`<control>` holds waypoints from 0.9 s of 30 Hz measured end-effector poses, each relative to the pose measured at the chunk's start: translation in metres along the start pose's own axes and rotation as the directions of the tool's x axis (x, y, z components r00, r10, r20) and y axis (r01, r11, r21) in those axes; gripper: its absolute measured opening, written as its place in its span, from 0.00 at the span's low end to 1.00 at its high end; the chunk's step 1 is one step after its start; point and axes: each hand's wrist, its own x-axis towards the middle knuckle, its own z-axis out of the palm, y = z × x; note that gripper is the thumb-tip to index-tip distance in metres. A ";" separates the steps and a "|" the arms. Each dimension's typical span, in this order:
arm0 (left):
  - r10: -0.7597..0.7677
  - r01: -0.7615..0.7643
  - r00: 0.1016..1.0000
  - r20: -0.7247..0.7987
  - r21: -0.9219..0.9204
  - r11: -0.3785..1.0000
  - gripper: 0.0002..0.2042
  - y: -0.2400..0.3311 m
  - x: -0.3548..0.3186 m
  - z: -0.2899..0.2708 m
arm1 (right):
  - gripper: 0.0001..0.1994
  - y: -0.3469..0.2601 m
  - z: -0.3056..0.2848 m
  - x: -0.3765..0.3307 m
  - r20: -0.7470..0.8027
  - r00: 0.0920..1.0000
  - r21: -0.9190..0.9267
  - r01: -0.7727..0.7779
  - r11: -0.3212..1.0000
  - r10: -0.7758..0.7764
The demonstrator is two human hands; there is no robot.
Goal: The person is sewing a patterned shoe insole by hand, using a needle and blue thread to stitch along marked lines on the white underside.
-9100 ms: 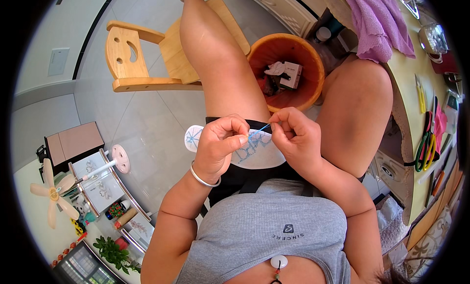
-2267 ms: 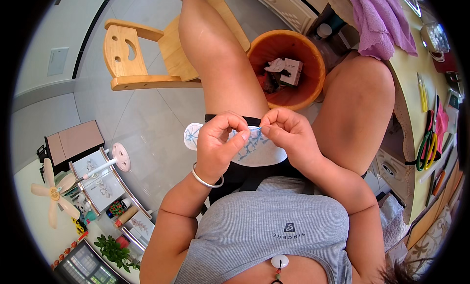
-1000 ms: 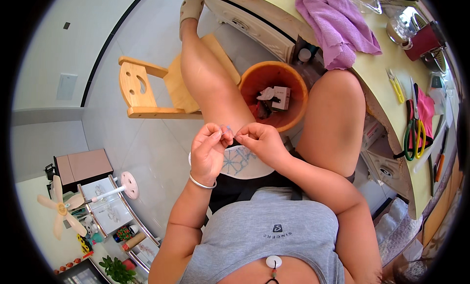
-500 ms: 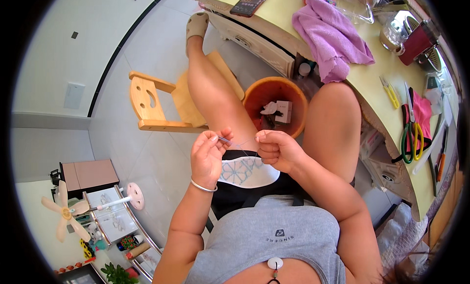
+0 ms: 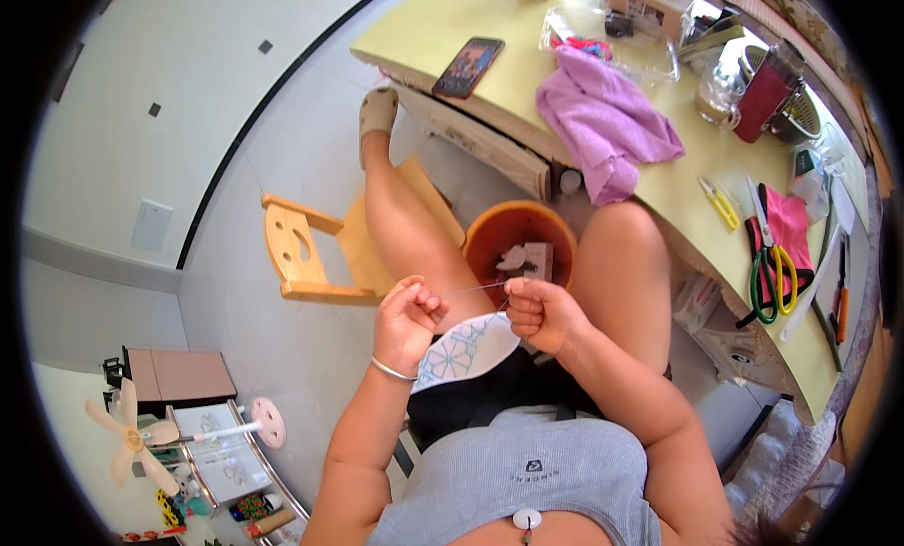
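Blue thread [image 5: 477, 288]: pinching in right hand [image 5: 541, 314], running straight to curled left hand [image 5: 407, 318], not showing that grip clearly; resting white cloth [image 5: 466, 350] below both on lap [image 5: 450, 410], slanting lengthwise up toward nearer right hand.

Wooden chair [image 5: 360, 248] on pale tiled floor [image 5: 292, 353].

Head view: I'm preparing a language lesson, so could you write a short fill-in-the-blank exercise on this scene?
1. The right hand pinches a thread, and the bracelet is worn on the ____ side.
2. The white piece carries a pattern coloured ____.
3. The scissors have one green handle and one ____ handle.
4. In the picture, the towel lies to the ____ of the phone.

Missing words: left; blue; yellow; right.
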 end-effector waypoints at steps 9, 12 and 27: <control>0.541 -0.205 0.673 0.505 0.830 -0.519 0.25 0.009 -0.011 -0.001 | 0.06 -0.004 0.004 -0.008 -0.167 0.935 -0.268 0.262 0.927 -0.312; 0.448 -0.185 0.773 0.450 0.834 -0.519 0.25 0.003 -0.025 -0.002 | 0.06 -0.003 0.003 -0.013 -0.131 0.929 -0.297 0.296 0.908 -0.345; 0.009 -0.409 0.858 0.514 0.694 -0.593 0.22 -0.030 -0.070 0.015 | 0.08 -0.017 0.006 -0.071 -0.071 0.851 -0.348 0.467 0.813 -0.520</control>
